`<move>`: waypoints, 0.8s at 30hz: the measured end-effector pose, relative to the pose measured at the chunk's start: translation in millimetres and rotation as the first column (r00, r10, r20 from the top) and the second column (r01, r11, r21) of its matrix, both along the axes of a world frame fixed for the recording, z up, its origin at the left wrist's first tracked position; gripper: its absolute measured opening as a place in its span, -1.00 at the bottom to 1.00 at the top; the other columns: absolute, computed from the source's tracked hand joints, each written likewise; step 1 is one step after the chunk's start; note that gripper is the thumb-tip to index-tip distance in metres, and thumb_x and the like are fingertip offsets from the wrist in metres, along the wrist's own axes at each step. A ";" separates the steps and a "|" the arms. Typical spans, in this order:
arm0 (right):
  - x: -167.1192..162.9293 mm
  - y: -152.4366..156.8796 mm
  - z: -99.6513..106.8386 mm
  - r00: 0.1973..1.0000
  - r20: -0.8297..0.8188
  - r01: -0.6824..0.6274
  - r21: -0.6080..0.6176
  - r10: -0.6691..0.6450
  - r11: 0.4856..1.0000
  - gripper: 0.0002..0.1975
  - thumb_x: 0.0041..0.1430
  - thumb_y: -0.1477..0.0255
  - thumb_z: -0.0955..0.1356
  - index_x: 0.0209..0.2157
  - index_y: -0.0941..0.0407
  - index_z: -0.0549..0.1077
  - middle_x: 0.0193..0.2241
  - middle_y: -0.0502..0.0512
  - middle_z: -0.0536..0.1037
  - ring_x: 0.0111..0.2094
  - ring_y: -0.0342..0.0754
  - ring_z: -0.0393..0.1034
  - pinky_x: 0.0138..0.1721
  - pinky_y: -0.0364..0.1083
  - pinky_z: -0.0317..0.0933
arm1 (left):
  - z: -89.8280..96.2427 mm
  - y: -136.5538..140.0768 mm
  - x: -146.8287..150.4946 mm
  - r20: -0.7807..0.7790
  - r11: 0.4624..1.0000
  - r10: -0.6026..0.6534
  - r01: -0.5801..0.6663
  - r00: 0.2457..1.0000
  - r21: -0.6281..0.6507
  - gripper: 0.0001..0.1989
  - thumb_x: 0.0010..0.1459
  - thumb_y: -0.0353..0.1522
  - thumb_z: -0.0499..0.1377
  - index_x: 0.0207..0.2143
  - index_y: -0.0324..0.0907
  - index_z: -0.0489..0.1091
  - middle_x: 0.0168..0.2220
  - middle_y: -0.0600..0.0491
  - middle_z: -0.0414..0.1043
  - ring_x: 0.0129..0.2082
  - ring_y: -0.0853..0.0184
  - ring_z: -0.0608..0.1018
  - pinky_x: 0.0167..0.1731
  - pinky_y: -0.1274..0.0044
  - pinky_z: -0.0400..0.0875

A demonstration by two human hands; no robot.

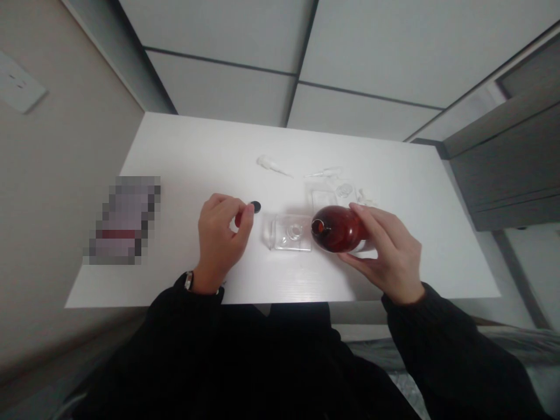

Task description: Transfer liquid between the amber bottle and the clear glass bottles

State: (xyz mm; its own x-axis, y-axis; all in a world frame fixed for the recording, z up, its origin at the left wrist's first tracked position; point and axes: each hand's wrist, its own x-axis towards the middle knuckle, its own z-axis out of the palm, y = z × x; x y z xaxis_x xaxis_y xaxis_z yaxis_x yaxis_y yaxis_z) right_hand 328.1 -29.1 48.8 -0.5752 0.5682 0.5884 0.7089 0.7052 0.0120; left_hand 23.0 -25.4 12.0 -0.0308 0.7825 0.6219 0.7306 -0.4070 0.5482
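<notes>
And here's the right hand (pixel 378 248) gripping the brown bottle (pixel 343 230) at three o'clock from the clear container (pixel 292 232), its open mouth tipped towards nine! That grip around the body looks chosen to leave the neck free; whether the mouth sits over the container or just beside it, I can't tell. Over at nine, the left hand (pixel 223 230) is curled, and whether it pinches anything is hidden; the black cap (pixel 255 207) lies right by its thumb. Round the worktop (pixel 188 154): one pipette (pixel 275 165) at eleven, another (pixel 324 172) at one, a clear tray (pixel 324 201) nearer two, crowding the bottle's far side. A pixelated item (pixel 125 221) sits far off at nine, well out of the way
</notes>
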 end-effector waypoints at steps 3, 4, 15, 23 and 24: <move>0.7 0.8 0.3 1.000 0.015 -0.008 0.004 0.008 1.000 -0.16 0.15 0.32 0.57 0.38 0.26 0.29 0.07 0.40 0.58 0.05 0.19 0.54 0.04 0.12 0.56 | -1.7 0.2 -0.3 0.007 1.000 0.002 -0.002 1.000 0.014 -0.63 0.39 -0.38 0.13 -0.51 -0.09 0.15 -0.54 0.12 0.30 -0.38 0.29 0.38 -0.33 0.38 0.23; 1.0 1.0 0.3 1.000 0.016 -0.008 0.005 0.007 1.000 -0.15 0.15 0.32 0.57 0.39 0.25 0.28 0.08 0.39 0.58 0.06 0.19 0.54 0.04 0.12 0.56 | -2.0 0.3 -0.3 0.011 1.000 0.002 -0.003 1.000 0.014 -0.63 0.39 -0.37 0.12 -0.51 -0.09 0.16 -0.54 0.12 0.30 -0.39 0.29 0.38 -0.33 0.38 0.23; 1.2 3.1 3.0 0.996 0.087 -0.002 0.034 -0.001 0.999 -0.19 0.17 0.33 0.56 0.37 0.27 0.30 0.09 0.41 0.58 0.07 0.21 0.54 0.07 0.13 0.54 | -2.8 -1.2 2.5 0.051 0.997 0.023 -0.019 0.998 -0.080 -0.81 0.42 -0.30 0.11 -0.32 -0.09 0.39 -0.46 0.12 0.43 -0.34 0.28 0.47 -0.26 0.38 0.31; 0.7 3.5 5.1 0.992 0.122 0.008 0.052 -0.015 0.999 -0.19 0.18 0.36 0.55 0.39 0.24 0.28 0.11 0.38 0.58 0.08 0.18 0.54 0.06 0.11 0.55 | -1.1 -2.3 2.2 0.042 0.993 0.021 -0.016 0.999 -0.118 -0.84 0.42 -0.30 0.12 -0.24 -0.09 0.44 -0.43 0.11 0.48 -0.32 0.27 0.49 -0.22 0.36 0.35; 0.8 3.4 5.6 0.992 0.125 0.007 0.054 -0.014 0.999 -0.18 0.19 0.37 0.55 0.39 0.23 0.27 0.11 0.37 0.58 0.08 0.18 0.54 0.06 0.11 0.55 | -1.1 -2.4 2.2 0.044 0.993 0.018 -0.013 0.999 -0.121 -0.84 0.42 -0.30 0.12 -0.23 -0.09 0.45 -0.42 0.10 0.49 -0.31 0.26 0.50 -0.21 0.36 0.35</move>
State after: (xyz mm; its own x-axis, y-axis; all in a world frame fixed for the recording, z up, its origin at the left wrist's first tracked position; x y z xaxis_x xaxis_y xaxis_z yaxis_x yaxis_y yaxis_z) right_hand 328.9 -25.7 54.4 -0.6404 0.5443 0.5419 0.7069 0.6936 0.1387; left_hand 25.1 -27.8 10.9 -0.0693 0.8509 0.5207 0.7097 -0.3247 0.6252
